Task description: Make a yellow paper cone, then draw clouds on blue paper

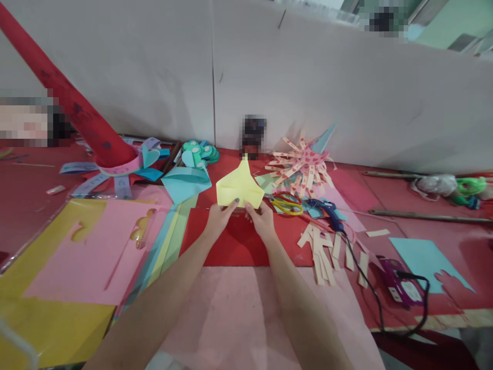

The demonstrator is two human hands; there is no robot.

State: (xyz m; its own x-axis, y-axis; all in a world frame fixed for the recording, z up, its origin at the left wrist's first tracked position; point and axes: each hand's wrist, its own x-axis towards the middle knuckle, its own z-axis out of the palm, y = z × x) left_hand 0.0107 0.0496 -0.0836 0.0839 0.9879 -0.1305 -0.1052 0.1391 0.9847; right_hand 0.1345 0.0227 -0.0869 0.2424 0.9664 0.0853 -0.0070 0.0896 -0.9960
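Holding the folded pale-yellow paper piece with a pointed top (239, 187) by its lower edge, you have both hands up over the red sheet of paper (231, 241) in the middle of the red table (423, 231). Your left hand (219, 218) pinches the bottom edge left of centre, thumb on the near face; your right hand (262, 220) pinches the same edge right of centre. Both sets of fingers are closed on the paper, not slack.

The yellow piece stands directly beyond your fingertips, away from you. Its long axis runs from the edge you grip up to the point, which aims at the white wall (308, 92). The two hands sit about equally close, one on each side of the centre fold, so neither has the clear advantage.

Just right of your right hand lie the scissors with yellow and red handles (287, 203), and beyond them a blue glue gun (329, 211) with its black cord trailing toward you. A folded light-blue paper shape (185, 182) rests left of the yellow piece, near it but whether they touch is unclear.
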